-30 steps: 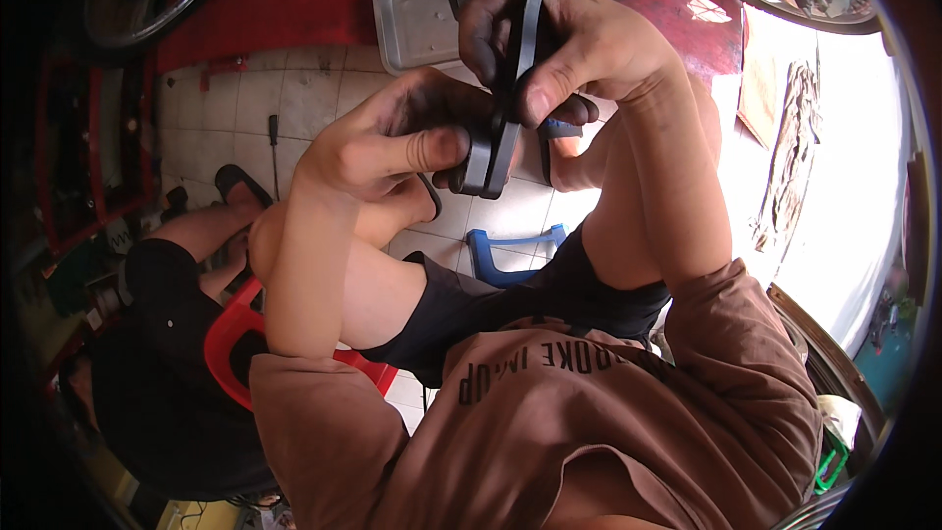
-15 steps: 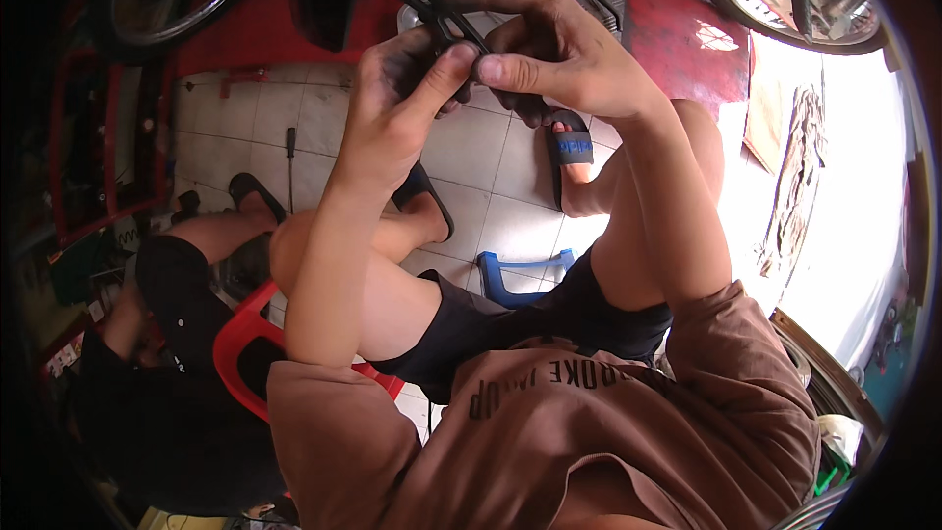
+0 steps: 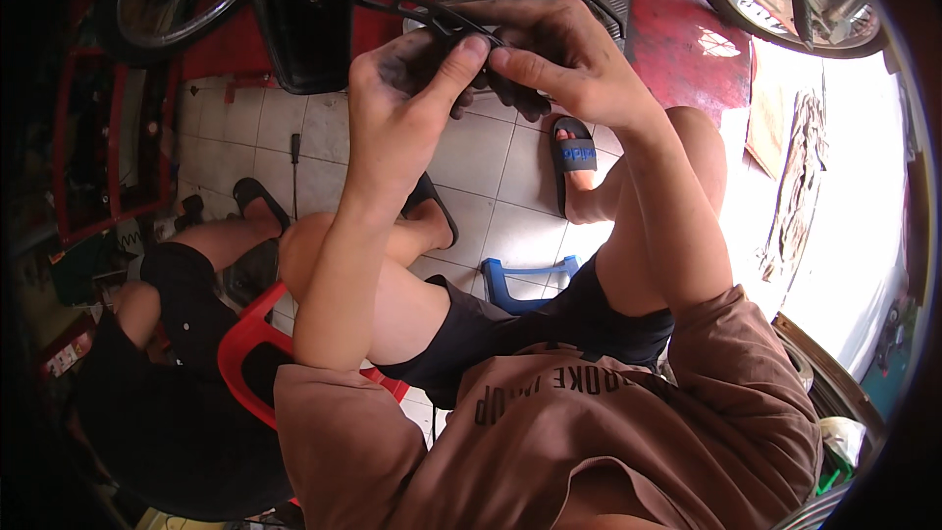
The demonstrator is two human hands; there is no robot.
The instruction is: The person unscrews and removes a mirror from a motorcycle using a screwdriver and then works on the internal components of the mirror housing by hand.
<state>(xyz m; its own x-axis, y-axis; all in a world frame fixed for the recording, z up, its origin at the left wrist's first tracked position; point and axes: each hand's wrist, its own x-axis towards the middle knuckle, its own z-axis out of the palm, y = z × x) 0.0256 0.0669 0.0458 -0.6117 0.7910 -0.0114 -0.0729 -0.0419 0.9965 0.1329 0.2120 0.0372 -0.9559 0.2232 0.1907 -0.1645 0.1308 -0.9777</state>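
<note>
Both my hands are raised before me, smudged with black grime, and grip the stem end of a black motorcycle mirror (image 3: 266,29). Its slotted arm runs from the hands leftward to the wide, angular head, which shows a dark inside. My left hand (image 3: 404,88) wraps the end of the arm, thumb pressed on top. Against it my right hand (image 3: 559,57) closes from the other side, thumb tip nearly meeting the left thumb. Any small part pinched between the fingertips is hidden.
Motorcycle wheels (image 3: 132,34) stand at the far left and far right. A screwdriver (image 3: 294,172) lies on the tiles, and a blue plastic stool (image 3: 498,290) sits between my legs. Another person in black (image 3: 186,304) is close on my left beside a red chair (image 3: 231,358).
The mirror has swung so that its head shows more fully at the left and its arm lies flatter. Both hands have turned slightly with it and keep their hold.
</note>
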